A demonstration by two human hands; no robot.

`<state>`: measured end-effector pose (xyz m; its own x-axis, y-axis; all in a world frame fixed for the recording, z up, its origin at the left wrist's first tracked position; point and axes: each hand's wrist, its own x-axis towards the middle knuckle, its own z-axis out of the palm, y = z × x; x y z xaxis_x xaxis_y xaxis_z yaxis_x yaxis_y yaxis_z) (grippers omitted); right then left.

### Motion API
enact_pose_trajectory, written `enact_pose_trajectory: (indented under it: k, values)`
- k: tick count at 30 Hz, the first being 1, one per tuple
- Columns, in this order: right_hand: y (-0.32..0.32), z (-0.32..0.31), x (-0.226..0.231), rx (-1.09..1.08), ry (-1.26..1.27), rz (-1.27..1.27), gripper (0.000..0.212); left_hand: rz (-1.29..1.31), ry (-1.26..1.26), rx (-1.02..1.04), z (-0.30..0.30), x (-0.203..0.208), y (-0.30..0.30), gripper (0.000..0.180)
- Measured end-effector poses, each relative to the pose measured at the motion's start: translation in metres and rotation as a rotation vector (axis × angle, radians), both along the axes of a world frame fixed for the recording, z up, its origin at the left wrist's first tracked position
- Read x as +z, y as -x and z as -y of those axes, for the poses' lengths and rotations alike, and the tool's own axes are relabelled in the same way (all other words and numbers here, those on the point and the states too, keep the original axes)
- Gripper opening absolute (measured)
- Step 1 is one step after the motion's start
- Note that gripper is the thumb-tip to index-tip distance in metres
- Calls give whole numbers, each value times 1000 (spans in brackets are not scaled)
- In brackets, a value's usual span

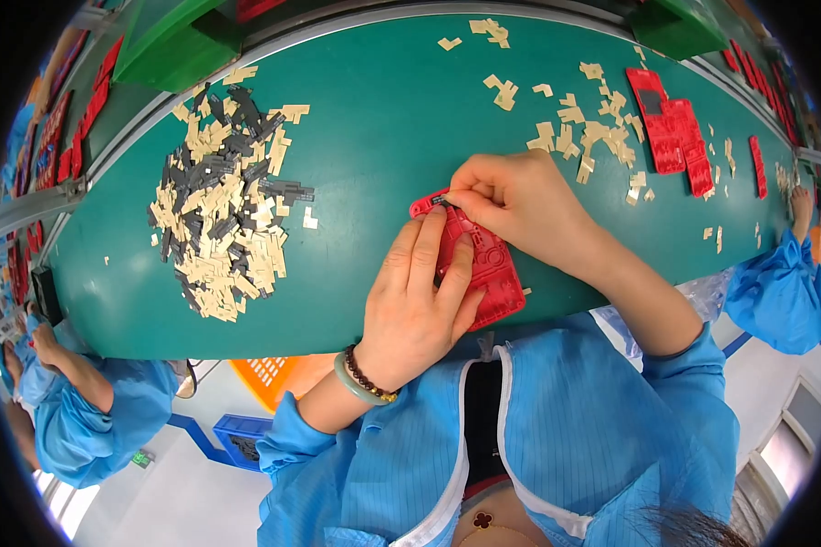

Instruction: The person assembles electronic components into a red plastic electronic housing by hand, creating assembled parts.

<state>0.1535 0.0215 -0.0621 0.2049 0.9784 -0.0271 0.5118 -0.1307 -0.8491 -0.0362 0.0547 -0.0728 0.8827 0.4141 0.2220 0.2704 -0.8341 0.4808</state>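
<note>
A red plastic housing (494, 258) with moulded ribs and round recesses rests on the green table, tilted in front of my chest. My left hand (420, 283) holds it from the left, fingers laid across its face and thumb along the near edge. At the housing's far left corner, my right hand (520, 201) pinches with thumb and forefinger at a small dark grey strip (440, 200). The strip touches the corner, and my right fingertips partly cover it. To the left lies a heap of dark grey pieces (287, 190) mixed with cream paper scraps (217, 292).
Cream scraps (570, 114) lie scattered at the far right, beside more red housings (684, 137). A green bin (169, 46) stands beyond the far left edge. Co-workers in blue sleeves (780, 292) sit at both sides. An orange basket (269, 378) is below the table's near edge.
</note>
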Motion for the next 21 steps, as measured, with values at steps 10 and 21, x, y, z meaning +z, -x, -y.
enact_pose_trajectory:
  k: [10,21]
  values:
    - [-7,30,-5,84,-403,525,23,-106,-159,-27,-7,13,-13,50]
    - [-8,33,-11,166,-397,687,23,-106,-208,-2,-3,12,-13,47]
